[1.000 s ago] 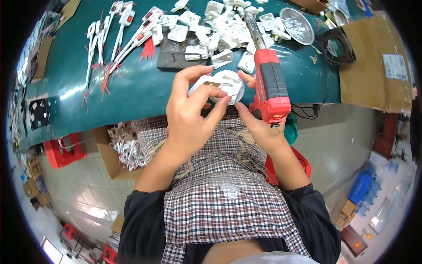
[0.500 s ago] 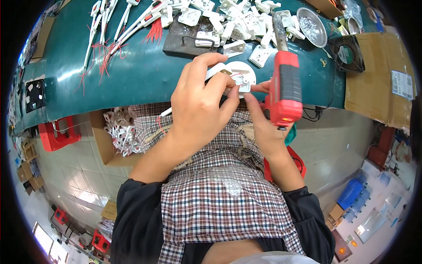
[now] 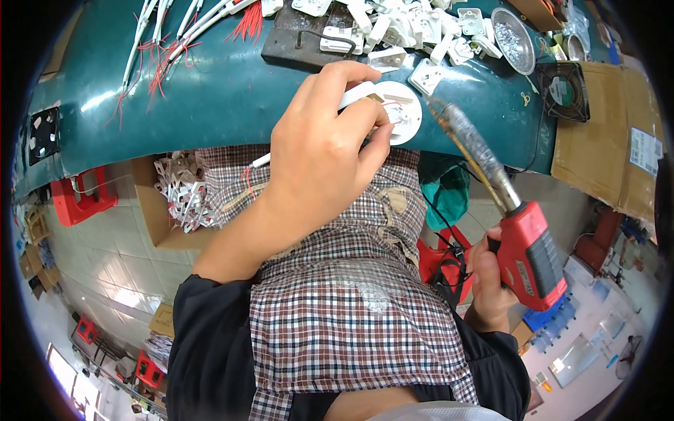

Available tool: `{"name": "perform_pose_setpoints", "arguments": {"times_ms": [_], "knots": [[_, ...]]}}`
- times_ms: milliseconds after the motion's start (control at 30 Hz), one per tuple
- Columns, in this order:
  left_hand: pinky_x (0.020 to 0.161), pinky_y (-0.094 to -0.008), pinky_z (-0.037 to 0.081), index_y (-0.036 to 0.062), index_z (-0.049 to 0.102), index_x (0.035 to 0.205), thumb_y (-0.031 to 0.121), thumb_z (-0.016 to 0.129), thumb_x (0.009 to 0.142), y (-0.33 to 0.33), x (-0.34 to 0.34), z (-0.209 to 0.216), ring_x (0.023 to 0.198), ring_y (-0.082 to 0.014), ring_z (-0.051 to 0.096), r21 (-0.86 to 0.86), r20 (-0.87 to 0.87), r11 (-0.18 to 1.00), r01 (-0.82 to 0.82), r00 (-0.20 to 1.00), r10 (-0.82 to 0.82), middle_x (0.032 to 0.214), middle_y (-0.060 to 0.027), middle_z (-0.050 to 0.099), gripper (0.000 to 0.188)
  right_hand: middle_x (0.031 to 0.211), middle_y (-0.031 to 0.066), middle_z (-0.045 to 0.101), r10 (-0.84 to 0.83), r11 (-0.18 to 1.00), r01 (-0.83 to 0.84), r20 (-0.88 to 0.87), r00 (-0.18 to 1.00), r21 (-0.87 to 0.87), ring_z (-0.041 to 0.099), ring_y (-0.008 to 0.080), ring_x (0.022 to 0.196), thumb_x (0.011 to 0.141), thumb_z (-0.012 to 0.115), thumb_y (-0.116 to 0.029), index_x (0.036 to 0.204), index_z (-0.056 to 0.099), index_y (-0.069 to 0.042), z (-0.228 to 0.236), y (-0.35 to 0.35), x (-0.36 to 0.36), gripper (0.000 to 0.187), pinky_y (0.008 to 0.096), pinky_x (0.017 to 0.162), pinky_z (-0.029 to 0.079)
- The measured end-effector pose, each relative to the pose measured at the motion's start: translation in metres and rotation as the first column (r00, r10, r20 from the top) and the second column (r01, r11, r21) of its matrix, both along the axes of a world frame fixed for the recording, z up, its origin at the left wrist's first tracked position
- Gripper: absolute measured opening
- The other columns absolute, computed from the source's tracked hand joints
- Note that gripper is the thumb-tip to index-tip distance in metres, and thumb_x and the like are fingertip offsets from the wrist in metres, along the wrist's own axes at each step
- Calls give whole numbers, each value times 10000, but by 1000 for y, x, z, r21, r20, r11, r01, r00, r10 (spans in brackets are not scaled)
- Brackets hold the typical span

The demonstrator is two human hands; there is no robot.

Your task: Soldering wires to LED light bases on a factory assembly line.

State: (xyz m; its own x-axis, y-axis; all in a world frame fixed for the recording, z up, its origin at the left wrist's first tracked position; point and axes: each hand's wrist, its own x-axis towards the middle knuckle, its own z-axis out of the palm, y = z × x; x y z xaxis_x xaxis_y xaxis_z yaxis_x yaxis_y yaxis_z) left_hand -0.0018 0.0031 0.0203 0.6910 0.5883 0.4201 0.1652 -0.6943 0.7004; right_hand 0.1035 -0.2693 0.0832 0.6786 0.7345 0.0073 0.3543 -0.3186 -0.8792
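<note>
My left hand (image 3: 319,144) is closed at the table's near edge, its thumb and fingertips pinched over a white round disc (image 3: 411,128) with a thin red wire on it. A slim white plastic stick (image 3: 362,93) passes under this hand; its other end, with red wires, pokes out near the wrist. Exactly what the fingertips grip is partly hidden. Lower right, my right hand (image 3: 488,288) is wrapped round the handle of a red and black soldering gun (image 3: 535,261). The gun's metal barrel slants up and left, its tip just right of the disc and apart from it.
White plastic housings (image 3: 421,28) are heaped at the back, beside a dark metal block (image 3: 288,45) with a handle. A metal bowl (image 3: 525,62), a small fan (image 3: 563,91) and a cardboard box (image 3: 597,133) stand right. Wired white sticks (image 3: 140,45) lie back left.
My right hand has drawn away from the disc, down and to the right, and the soldering gun has swung to point up-left. My left hand stays at the disc.
</note>
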Motion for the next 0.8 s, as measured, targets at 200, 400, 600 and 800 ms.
{"name": "perform_pose_setpoints", "arguments": {"times_ms": [200, 400, 600, 800], "knots": [[809, -374, 554, 50, 704, 826, 50, 799, 742, 1, 0, -1, 1005, -316, 692, 8, 17, 1000, 18, 1000, -18, 1186, -124, 664, 127, 966, 164, 691, -18, 964, 39, 79, 997, -263, 689, 351, 866, 767, 770, -37, 1046, 706, -1, 10, -1, -6, 288, 400, 777, 547], [810, -372, 551, 48, 704, 823, 57, 792, 755, 4, -3, -2, 979, -312, 691, -11, 16, 999, 45, 999, -45, 1190, -122, 657, 112, 836, 59, 599, 124, 964, -105, 66, 990, -245, 562, 115, 692, 905, 633, 42, 1029, 618, 23, 11, 6, -1, 127, 256, 625, 445], [812, -371, 552, 44, 702, 821, 47, 791, 751, 3, -3, -2, 975, -306, 690, -19, 19, 999, 43, 999, -43, 1195, -119, 653, 114, 825, 64, 594, 139, 962, -112, 93, 986, -250, 558, 121, 668, 905, 619, 40, 1021, 614, 28, 14, 14, -2, 116, 268, 603, 447], [795, -368, 558, 40, 700, 815, 35, 791, 752, -1, -2, -6, 975, -309, 698, -27, 57, 1000, 14, 998, -12, 1198, -129, 655, 111, 803, 67, 592, 96, 950, -50, 137, 986, -307, 562, 131, 668, 896, 637, 7, 1029, 615, 34, 21, 16, -5, 137, 273, 606, 448]]}}
